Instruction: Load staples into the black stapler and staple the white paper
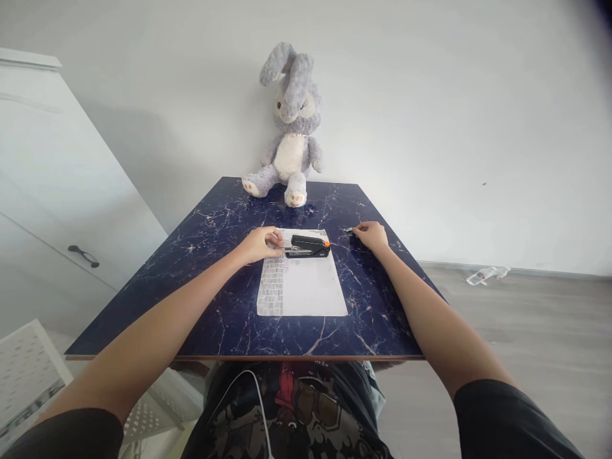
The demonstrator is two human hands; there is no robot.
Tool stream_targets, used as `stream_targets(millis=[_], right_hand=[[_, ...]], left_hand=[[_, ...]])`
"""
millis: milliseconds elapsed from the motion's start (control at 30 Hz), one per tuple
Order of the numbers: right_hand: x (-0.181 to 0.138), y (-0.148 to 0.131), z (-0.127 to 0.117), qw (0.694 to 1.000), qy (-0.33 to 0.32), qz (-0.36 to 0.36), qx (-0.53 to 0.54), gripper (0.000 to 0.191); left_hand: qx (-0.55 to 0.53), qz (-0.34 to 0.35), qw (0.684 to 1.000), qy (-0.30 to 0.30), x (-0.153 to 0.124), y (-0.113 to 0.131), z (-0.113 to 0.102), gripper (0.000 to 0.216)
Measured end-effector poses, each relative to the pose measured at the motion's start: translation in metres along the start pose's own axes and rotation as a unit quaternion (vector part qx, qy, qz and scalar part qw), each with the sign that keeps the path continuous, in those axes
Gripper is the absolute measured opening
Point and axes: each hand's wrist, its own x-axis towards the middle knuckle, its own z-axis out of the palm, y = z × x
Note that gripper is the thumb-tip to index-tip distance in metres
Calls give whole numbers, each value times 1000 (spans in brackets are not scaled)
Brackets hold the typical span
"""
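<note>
A black stapler (pixel 308 247) with an orange tip lies on its side over the upper part of a printed paper sheet (pixel 313 287). At its left end my left hand (pixel 266 243) is closed, thumb and fingers gripping the stapler where a metal part shows. To the right of the sheet, my right hand (pixel 371 236) rests low at the table with its fingers pinched. A small silvery strip (pixel 349 230) sticks out from those fingertips; it is too small to name for certain.
The dark blue marbled table (pixel 229 338) bears everything here. A grey plush rabbit (pixel 292 140) sits at its far edge against the wall. On the left stand a white cabinet (pixel 62 166) and a white perforated chair (pixel 33 363). A clear plastic piece (pixel 488 275) lies on the floor.
</note>
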Motion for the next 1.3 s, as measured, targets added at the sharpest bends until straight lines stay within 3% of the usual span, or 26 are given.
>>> stream_targets(millis=[233,333,400,533,600,833,1100,1300], right_hand=[[-3,-3,-3,999,24,-17,22,20],[-9,-12,-7,991,58,-85,80,25],[-16,-21,-9,978,0,-152,145,32],[-33,-42,-6,908,-230,-246,250,51],[-40,-51,-3,881,-276,-288,257,58],[-49,-65,6,885,-211,-376,174,50],[-51,-65,6,879,-222,-381,180,46],[-51,-66,6,881,-227,-375,178,46]], left_hand=[[32,31,998,-45,2,-7,-15,34],[12,44,995,-87,2,-14,-25,37],[-2,44,993,-106,2,-17,-30,39],[-4,37,994,-98,1,-19,-35,36],[3,38,996,-85,2,-19,-35,33],[4,53,998,-37,3,-20,-19,30],[26,90,995,18,6,-21,-1,22],[15,54,998,-4,5,-17,-6,24]])
